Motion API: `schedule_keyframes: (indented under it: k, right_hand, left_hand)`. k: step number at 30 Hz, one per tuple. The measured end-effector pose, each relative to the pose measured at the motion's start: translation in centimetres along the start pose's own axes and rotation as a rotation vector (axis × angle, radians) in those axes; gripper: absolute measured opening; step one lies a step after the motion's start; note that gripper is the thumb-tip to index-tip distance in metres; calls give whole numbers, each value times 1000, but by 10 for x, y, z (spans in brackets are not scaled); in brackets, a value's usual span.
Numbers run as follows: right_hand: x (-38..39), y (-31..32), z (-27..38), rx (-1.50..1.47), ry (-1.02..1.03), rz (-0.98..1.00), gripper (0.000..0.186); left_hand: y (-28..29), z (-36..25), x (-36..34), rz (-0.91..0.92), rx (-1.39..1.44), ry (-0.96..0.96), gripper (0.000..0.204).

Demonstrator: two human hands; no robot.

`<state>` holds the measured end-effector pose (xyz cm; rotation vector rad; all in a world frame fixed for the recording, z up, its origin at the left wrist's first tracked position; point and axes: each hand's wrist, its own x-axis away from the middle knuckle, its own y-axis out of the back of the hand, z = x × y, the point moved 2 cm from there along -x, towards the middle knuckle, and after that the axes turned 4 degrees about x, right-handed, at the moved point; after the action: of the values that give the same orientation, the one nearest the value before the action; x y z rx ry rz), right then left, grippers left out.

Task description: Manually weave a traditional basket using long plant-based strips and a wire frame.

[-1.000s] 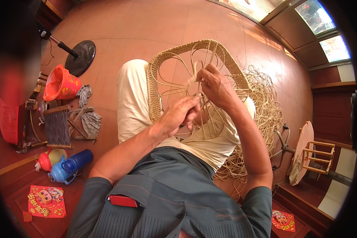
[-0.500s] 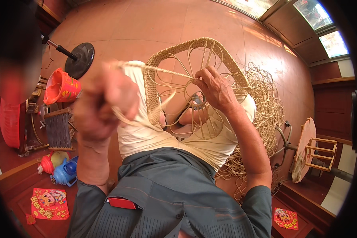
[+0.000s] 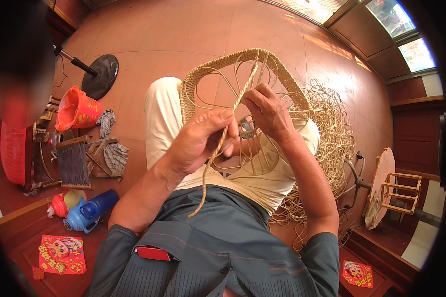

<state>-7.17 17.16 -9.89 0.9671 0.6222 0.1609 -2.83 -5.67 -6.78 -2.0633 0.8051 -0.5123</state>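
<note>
A half-woven basket frame (image 3: 187,96) of thin looped rods, with a band of plaited cord round its rim, rests between my knees. My left hand (image 3: 193,141), in front of its near left part, is closed on a twisted straw-coloured cord (image 3: 204,180) between thumb and fingers. The cord's loose end hangs down over my shirt, and its other part runs up past my right fingertips toward the far rim. My right hand (image 3: 270,111) is pinched at the frame's middle, where the rods come together; its fingers partly hide what they grip.
A big tangled heap of cord (image 3: 332,133) lies right of my knee. At left stand a red bucket (image 3: 77,110), a folding stool (image 3: 74,163), a blue flask (image 3: 86,210) and a black round base (image 3: 99,74). A round wooden board (image 3: 379,188) stands at right.
My left hand has come from the far left in to the middle, beside my right hand. The cord, stretched sideways before, now runs steeply with its end hanging. My right hand has barely moved.
</note>
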Motion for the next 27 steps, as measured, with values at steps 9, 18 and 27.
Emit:
schedule_keyframes:
  k: [9,18,27]
  right_hand:
    - [4,-5,-2,-40,-87,54,16]
    - [-3,-4,-1,39,-180,171,9]
    - [-3,6,-3,-79,-180,202,16]
  left_hand:
    - [30,62,-25,-343,-268,107,55]
    - [8,72,-57,-446,-368,129,66]
    - [42,81,-37,-426,-175,150,33]
